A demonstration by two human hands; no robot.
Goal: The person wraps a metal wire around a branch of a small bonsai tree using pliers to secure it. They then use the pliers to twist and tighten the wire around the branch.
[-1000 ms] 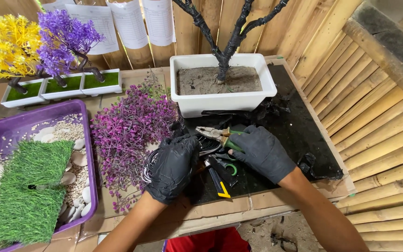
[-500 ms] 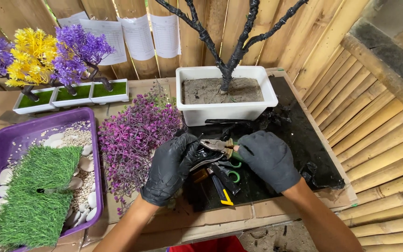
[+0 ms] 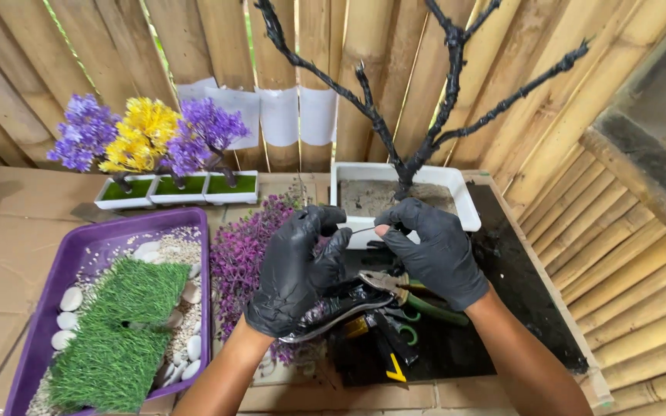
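Thin wire point(image 3: 362, 229) pinched between left hand point(image 3: 296, 270) and right hand point(image 3: 432, 250), held together near white pot point(image 3: 468, 209). Black tree point(image 3: 418, 146) planted, branches still bare; purple foliage point(image 3: 244, 262) unattached at left.

Three small potted flower trees point(image 3: 175, 189), one bare black tree point(image 3: 418, 146), one purple tray point(image 3: 79, 254), two gloved hands point(image 3: 294, 270).

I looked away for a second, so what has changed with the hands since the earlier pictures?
Both hands lifted off the tools on the black mat. The left hand and right hand now pinch a thin wire between them, in front of the white planter. The pliers, purple tray and purple foliage stayed put.
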